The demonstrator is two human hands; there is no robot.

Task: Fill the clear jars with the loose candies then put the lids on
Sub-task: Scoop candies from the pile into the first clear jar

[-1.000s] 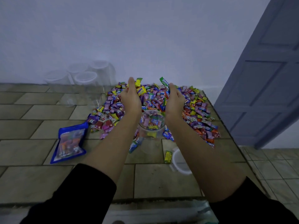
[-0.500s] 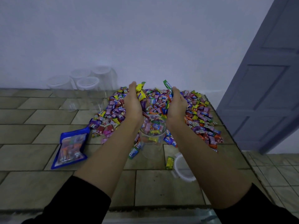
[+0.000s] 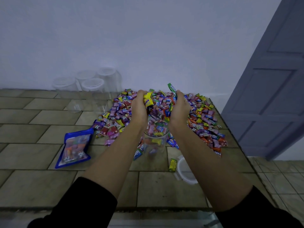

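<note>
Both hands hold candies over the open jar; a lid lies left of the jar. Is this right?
No. In the head view the lid lies right of the jar, not left. The left hand and right hand do hold candies over it.

Home: tiled counter (image 3: 49,153), panelled door (image 3: 271,96)

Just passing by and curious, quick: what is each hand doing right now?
Left hand: curled round a scoop of candies over the jar.
Right hand: curled round the same scoop.
</note>
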